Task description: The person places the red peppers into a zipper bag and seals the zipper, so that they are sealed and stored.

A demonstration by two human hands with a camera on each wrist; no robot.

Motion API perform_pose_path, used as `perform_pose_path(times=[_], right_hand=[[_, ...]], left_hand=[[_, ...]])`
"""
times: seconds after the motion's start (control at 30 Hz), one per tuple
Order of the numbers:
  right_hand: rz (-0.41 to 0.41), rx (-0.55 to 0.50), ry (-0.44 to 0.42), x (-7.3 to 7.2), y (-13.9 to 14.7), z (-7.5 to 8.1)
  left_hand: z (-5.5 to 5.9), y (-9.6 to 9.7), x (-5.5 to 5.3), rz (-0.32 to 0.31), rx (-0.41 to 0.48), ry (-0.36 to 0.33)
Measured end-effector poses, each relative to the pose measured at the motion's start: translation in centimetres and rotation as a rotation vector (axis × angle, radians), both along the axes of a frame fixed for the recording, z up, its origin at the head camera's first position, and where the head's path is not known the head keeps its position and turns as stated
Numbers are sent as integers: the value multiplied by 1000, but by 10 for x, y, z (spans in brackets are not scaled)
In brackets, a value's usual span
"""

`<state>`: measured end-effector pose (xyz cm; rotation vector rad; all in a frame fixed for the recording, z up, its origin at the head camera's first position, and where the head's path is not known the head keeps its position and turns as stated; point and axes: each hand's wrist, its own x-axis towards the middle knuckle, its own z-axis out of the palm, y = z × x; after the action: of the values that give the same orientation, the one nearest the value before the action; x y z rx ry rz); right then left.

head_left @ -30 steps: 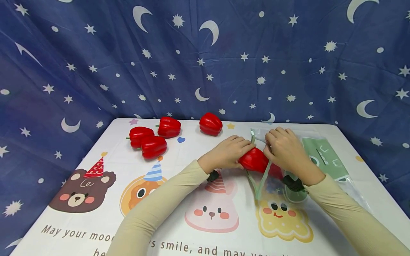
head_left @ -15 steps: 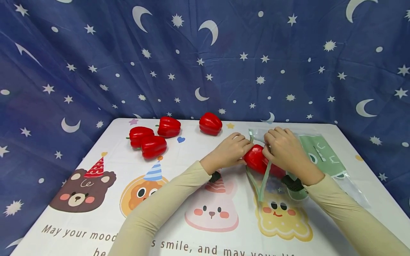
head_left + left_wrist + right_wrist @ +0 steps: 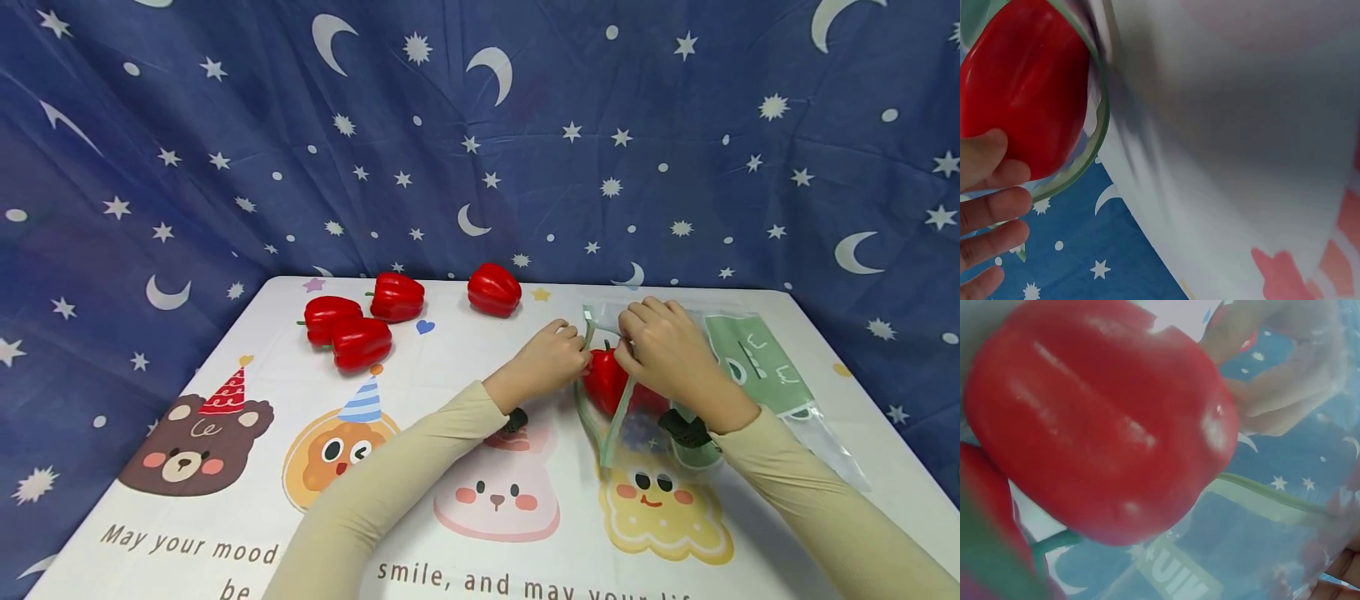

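A clear zip bag (image 3: 780, 362) with a green panel lies at the right, its mouth spread toward the left. My right hand (image 3: 667, 350) pinches the bag's rim. A red bell pepper (image 3: 604, 379) sits in the mouth, green stem upward in the head view. My left hand (image 3: 543, 358) is at the mouth's left side; in the left wrist view its thumb touches the pepper (image 3: 1029, 87) and its other fingers are extended. Through the plastic, the right wrist view shows that pepper (image 3: 1104, 419) large, and part of another bell pepper (image 3: 985, 506) beside it.
Several red bell peppers stand at the back of the table: a cluster with one pepper (image 3: 362, 343) in front, and a lone pepper (image 3: 494, 290) nearer the middle. A printed white cloth (image 3: 420, 467) covers the table. Behind it hangs a blue starry curtain (image 3: 420, 150).
The pepper by my left hand has moved right and deeper into the bag's mouth, turning so its stem shows. The left hand has loosened from it. My right hand has stayed at the rim.
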<state>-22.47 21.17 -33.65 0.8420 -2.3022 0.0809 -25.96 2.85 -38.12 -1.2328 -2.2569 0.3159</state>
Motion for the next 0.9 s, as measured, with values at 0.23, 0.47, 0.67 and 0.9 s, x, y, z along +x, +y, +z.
perform_pose_path(times=[0.23,0.47,0.67,0.9], right_hand=[[6,5,9,-2,0,0],[8,-4,17,-3,1,-1],[14,-12,22,-3,2,0],[-14,-4,-1,-3,2,0]], left_hand=[[-4,10,0,-9,-106,-86],[-7,7,0,-6,-137,-181],[-4,-5,-2,1,-112,-219],[4,-20,-2,15,-92,-234]])
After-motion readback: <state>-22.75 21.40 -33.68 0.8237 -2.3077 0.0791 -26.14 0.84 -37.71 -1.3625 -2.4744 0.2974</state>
